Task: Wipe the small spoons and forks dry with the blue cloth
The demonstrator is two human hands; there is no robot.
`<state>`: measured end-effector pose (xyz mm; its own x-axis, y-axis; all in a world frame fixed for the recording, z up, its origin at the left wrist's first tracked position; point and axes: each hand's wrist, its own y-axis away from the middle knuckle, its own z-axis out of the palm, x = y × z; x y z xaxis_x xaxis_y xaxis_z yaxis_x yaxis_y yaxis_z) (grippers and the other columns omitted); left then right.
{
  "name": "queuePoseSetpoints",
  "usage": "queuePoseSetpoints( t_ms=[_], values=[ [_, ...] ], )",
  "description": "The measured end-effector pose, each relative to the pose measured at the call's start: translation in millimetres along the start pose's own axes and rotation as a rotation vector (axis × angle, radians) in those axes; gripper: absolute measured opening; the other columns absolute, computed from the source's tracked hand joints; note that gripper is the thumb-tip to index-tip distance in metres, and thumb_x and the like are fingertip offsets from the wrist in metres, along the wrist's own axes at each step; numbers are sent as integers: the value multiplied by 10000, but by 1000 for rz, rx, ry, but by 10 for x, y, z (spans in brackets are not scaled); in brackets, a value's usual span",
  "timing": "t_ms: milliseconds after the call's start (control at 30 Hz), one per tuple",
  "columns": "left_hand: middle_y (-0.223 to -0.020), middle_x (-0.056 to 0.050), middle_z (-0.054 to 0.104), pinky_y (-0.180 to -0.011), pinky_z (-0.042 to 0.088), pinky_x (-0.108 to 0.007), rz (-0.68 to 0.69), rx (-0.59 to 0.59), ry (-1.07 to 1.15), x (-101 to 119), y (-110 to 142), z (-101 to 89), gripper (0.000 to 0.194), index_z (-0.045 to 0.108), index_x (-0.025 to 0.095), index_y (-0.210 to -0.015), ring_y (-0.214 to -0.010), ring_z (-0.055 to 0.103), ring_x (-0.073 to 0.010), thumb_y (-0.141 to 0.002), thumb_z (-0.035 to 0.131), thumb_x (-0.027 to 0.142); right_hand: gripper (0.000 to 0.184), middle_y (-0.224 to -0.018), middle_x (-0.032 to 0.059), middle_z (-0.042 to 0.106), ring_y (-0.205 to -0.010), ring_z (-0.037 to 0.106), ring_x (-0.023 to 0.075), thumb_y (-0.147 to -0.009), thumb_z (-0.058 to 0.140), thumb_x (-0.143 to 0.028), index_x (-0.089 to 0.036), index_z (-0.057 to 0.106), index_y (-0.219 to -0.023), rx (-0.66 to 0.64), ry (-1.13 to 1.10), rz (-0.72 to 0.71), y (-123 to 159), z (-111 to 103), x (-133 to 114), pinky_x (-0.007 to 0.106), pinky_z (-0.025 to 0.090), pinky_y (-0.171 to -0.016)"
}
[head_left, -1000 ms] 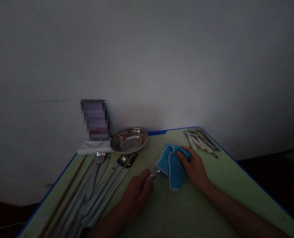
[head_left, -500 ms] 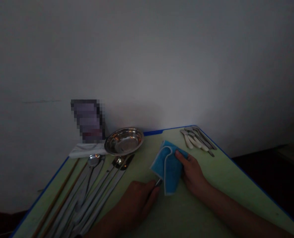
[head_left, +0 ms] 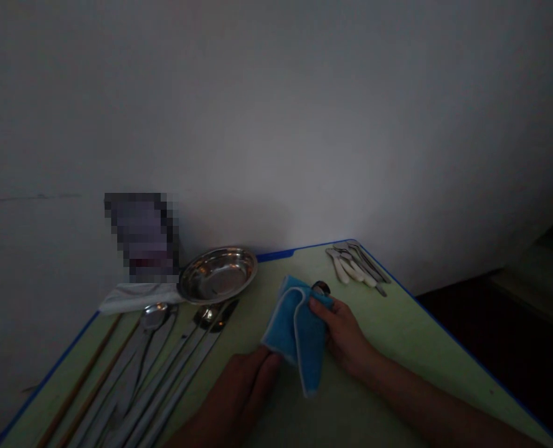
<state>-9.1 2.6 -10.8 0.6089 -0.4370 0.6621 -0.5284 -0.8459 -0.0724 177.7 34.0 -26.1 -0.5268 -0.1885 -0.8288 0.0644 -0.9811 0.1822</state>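
Note:
My right hand (head_left: 344, 326) is closed on a folded blue cloth (head_left: 283, 317) with pale edging, its thumb pressed on top. Past the cloth's far edge shows the shiny rounded end of a metal spoon (head_left: 322, 287); the cloth covers its middle. At the cloth's lower left, my left hand (head_left: 253, 373) is closed around the spoon's handle, which the fingers and cloth hide. Left of that hand lie several long metal utensils, among them a spoon (head_left: 154, 316) with its bowl up. The hands are just above the pale green table (head_left: 365, 398).
A steel bowl (head_left: 218, 274) stands by the wall. Beside it are a folded white cloth (head_left: 139, 296) and a blurred-out upright object (head_left: 141, 239). Wooden chopsticks (head_left: 83, 379) lie at the left edge. Small cutlery with white handles (head_left: 351, 267) sits at the far right corner.
The spoon's rounded end now pokes out beyond the cloth, and its handle is no longer visible at my left hand. Both hands and the table scene have shifted left and slightly down in view.

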Motion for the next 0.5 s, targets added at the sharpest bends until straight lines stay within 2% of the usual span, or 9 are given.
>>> queuePoseSetpoints(
  t_ms=[200, 367, 500],
  values=[
    [-661, 5, 594, -606, 413, -233, -29, 125, 62, 45, 61, 7, 350, 531, 221, -742, -629, 548, -157, -885, 295, 436, 258, -762, 28, 679, -658, 613, 156, -655, 667, -350, -173, 645, -841, 77, 158, -184, -142, -149, -92, 317, 468, -703],
    [-552, 28, 442, -473, 356, -229, -49, 248, 344, 10, 34, 42, 465, 457, 200, -641, -488, 413, -126, -873, 225, 530, 259, -777, 23, 677, -690, 604, 176, -633, 677, -346, -200, 652, -845, 143, 401, -341, -143, -188, -212, 317, 473, -667],
    [-562, 34, 416, -415, 333, -212, -164, 387, 552, -9, -30, 33, 441, 437, 200, -652, -468, 373, -117, -865, 248, 536, 269, -794, 11, 674, -715, 606, 176, -632, 676, -334, -218, 647, -873, 103, 486, -350, -119, -187, -248, 313, 476, -672]
  ],
)
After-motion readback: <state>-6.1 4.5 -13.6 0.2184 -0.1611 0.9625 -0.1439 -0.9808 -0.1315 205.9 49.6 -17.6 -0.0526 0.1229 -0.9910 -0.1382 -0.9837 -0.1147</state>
